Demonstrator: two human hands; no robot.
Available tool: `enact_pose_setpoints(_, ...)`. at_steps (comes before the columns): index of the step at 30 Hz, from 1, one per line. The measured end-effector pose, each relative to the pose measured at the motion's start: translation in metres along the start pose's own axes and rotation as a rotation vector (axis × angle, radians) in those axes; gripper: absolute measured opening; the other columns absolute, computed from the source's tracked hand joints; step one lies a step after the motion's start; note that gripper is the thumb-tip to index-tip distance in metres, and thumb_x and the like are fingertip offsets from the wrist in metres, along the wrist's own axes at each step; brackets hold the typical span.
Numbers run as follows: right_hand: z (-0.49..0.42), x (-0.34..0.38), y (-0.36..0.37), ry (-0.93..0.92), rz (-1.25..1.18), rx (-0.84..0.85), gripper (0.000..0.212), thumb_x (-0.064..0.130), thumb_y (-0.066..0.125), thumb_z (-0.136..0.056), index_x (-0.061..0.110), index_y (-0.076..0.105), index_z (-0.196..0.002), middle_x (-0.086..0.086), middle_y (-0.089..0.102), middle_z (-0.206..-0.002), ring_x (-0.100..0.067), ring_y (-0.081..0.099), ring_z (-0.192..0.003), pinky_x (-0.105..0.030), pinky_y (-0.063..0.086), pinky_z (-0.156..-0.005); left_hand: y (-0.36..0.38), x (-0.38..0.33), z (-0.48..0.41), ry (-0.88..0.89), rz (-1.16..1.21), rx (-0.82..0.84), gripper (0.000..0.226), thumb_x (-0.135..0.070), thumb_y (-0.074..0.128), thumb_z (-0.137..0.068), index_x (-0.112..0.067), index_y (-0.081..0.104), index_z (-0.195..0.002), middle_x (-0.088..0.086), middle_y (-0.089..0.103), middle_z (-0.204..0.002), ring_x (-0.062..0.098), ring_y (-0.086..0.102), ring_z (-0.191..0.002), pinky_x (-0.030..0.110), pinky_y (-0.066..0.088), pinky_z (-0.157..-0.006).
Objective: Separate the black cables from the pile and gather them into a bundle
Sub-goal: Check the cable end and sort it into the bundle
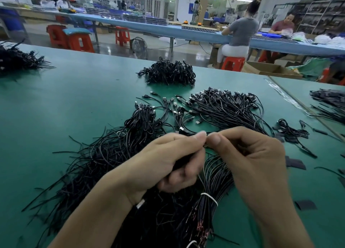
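A loose pile of black cables [104, 154] spreads over the green table [65, 102] in front of me. My left hand [168, 160] grips a handful of black cables, its fingers curled round them. My right hand [248, 154] pinches a thin black cable right at my left thumb tip. Under my hands lies a bundle of black cables [211, 190] tied with a white band [210, 196]. Behind my hands, a fan of cables with USB plugs [224, 106] lies flat.
A heap of black cables [169, 72] sits further back, another heap of cables [16, 59] at the far left, and more cables [328, 102] at the right edge. Small black strips [296, 164] lie to the right. People sit at a blue bench [186, 31] beyond.
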State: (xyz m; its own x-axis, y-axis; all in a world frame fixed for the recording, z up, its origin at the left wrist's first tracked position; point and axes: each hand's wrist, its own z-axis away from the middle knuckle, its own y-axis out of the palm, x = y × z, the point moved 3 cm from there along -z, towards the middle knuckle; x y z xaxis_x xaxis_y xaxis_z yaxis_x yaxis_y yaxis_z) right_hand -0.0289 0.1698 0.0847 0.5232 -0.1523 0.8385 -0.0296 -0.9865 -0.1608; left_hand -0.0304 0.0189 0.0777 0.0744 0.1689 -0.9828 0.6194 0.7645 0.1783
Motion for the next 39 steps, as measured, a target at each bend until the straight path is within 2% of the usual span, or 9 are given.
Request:
enact_pose_setpoints(3, 0.001, -0.018, 0.012, 0.105, -0.051, 0.107, 0.042, 0.054, 0.057, -0.09, 0.019, 0.068, -0.068, -0.002, 0.045, -0.049, -0.011, 0.039, -0.045, -0.027, 0.028, -0.041, 0.001, -0.012, 0.002, 0.143, 0.381, 0.054, 0.045, -0.033, 0.043, -0.102, -0.016, 0.057, -0.063, -0.01, 0.047, -0.045, -0.002, 0.04, -0.034, 0.01, 0.033, -0.034)
enact_pose_setpoints(9, 0.008, -0.042, 0.016, 0.385, 0.211, 0.406, 0.045, 0.058, 0.044, -0.089, 0.021, 0.063, -0.073, 0.008, 0.046, -0.054, -0.01, 0.042, -0.052, -0.036, 0.037, -0.053, -0.017, -0.011, -0.004, 0.353, 0.704, -0.25, 0.049, -0.041, 0.043, -0.1, -0.015, 0.072, -0.07, -0.006, 0.064, -0.061, 0.0, 0.058, -0.048, 0.011, 0.048, -0.046)
enact_pose_setpoints(15, 0.011, -0.002, 0.029, 0.063, 0.324, 0.452, 0.038, 0.049, 0.047, -0.095, 0.021, 0.059, -0.073, 0.001, 0.05, -0.059, -0.011, 0.041, -0.049, -0.026, 0.035, -0.048, -0.027, 0.007, -0.014, 0.482, 0.203, -0.567, 0.042, -0.035, 0.042, -0.097, -0.007, 0.067, -0.115, 0.009, 0.075, -0.111, 0.021, 0.071, -0.106, 0.022, 0.056, -0.083)
enact_pose_setpoints(20, 0.01, -0.004, 0.021, 0.133, 0.472, 0.422, 0.026, 0.042, 0.051, -0.095, 0.024, 0.056, -0.077, 0.011, 0.055, -0.062, -0.008, 0.045, -0.053, -0.029, 0.036, -0.053, -0.022, 0.013, -0.015, 0.326, -0.395, -0.598, 0.046, -0.042, 0.043, -0.094, -0.01, 0.073, -0.107, 0.0, 0.077, -0.095, 0.012, 0.074, -0.09, 0.022, 0.057, -0.078)
enact_pose_setpoints(23, 0.009, -0.002, 0.018, 0.095, 0.424, 0.406, 0.015, 0.032, 0.062, -0.093, 0.027, 0.067, -0.08, 0.013, 0.065, -0.073, -0.009, 0.058, -0.063, -0.034, 0.049, -0.059, -0.018, 0.017, -0.015, 0.134, -0.615, -0.515, 0.046, -0.039, 0.045, -0.101, -0.008, 0.075, -0.082, -0.004, 0.073, -0.074, 0.008, 0.069, -0.07, 0.032, 0.057, -0.068)
enact_pose_setpoints(27, 0.003, -0.002, 0.001, 0.063, 0.28, 0.241, 0.014, 0.018, 0.079, -0.08, 0.024, 0.072, -0.07, 0.007, 0.069, -0.066, -0.007, 0.065, -0.059, -0.015, 0.048, -0.056, -0.006, 0.019, -0.012, -0.069, -0.338, -0.29, 0.055, -0.033, 0.038, -0.105, -0.008, 0.067, -0.067, 0.006, 0.067, -0.057, 0.016, 0.061, -0.047, 0.023, 0.048, -0.046)
enact_pose_setpoints(32, 0.0, -0.003, -0.007, 0.087, 0.062, 0.151, 0.013, 0.036, 0.077, -0.072, 0.025, 0.074, -0.079, 0.002, 0.072, -0.069, -0.012, 0.067, -0.063, -0.025, 0.054, -0.061, -0.003, 0.015, -0.005, -0.106, -0.255, -0.181, 0.061, -0.056, 0.04, -0.099, -0.022, 0.059, -0.053, -0.005, 0.05, -0.043, 0.007, 0.042, -0.035, 0.014, 0.033, -0.037)
enact_pose_setpoints(36, 0.001, -0.006, -0.003, 0.137, -0.119, 0.214, 0.014, 0.035, 0.079, -0.075, 0.025, 0.069, -0.077, -0.001, 0.068, -0.069, -0.017, 0.058, -0.058, -0.02, 0.047, -0.055, -0.003, 0.012, -0.003, -0.07, -0.057, -0.061, 0.051, -0.048, 0.041, -0.098, -0.025, 0.045, -0.053, -0.008, 0.041, -0.041, 0.004, 0.031, -0.032, 0.014, 0.026, -0.035)
enact_pose_setpoints(39, 0.001, -0.008, -0.002, 0.159, -0.131, 0.309, 0.013, 0.03, 0.073, -0.081, 0.028, 0.061, -0.077, 0.0, 0.074, -0.091, -0.032, 0.058, -0.069, -0.024, 0.052, -0.062, -0.005, 0.014, -0.002, -0.099, 0.007, -0.005, 0.05, -0.044, 0.042, -0.098, -0.024, 0.043, -0.053, -0.004, 0.046, -0.042, 0.005, 0.034, -0.031, 0.015, 0.026, -0.034)
